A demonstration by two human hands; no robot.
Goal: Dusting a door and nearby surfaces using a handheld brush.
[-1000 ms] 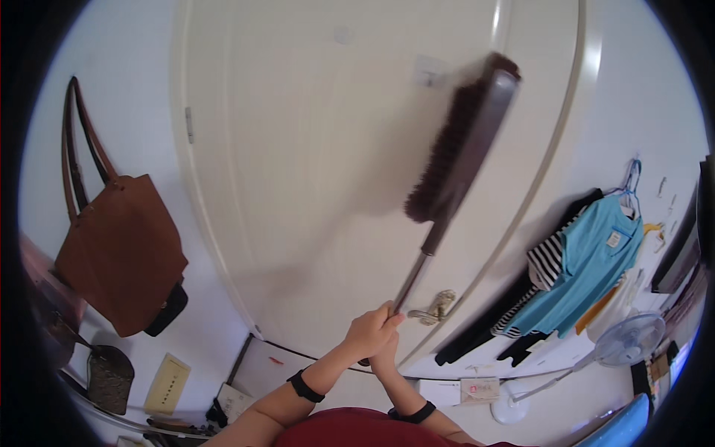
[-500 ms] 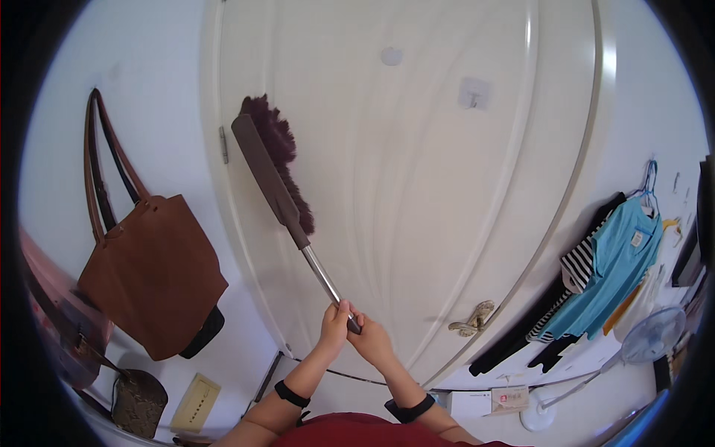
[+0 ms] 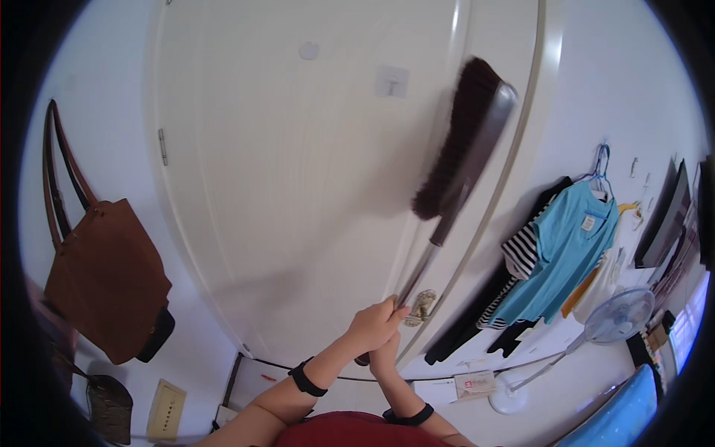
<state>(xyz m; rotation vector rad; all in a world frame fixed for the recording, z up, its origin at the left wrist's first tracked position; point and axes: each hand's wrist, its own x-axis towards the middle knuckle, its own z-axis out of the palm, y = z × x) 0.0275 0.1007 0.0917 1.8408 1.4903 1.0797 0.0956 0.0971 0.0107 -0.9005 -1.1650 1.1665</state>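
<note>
Both my hands grip the thin metal handle [image 3: 418, 273] of a long brush. My left hand [image 3: 372, 325] is uppermost on the handle and my right hand [image 3: 384, 353] sits just below it. The brush head [image 3: 465, 141], grey-backed with dark brown bristles, is raised against the right side of a white door [image 3: 298, 194], bristles facing left onto the door. Each wrist wears a black band. A metal door handle [image 3: 421, 305] is right beside my hands.
A brown tote bag [image 3: 104, 276] hangs on the wall at left. Right of the door hang a blue T-shirt [image 3: 566, 253] and a striped top [image 3: 521, 257]. A white standing fan [image 3: 614, 316] stands at lower right. A small square hook [image 3: 392, 80] is stuck on the door.
The brush head has swung from the door's left side across to its right side; a second ago it was also at the right. My hands have shifted slightly right.
</note>
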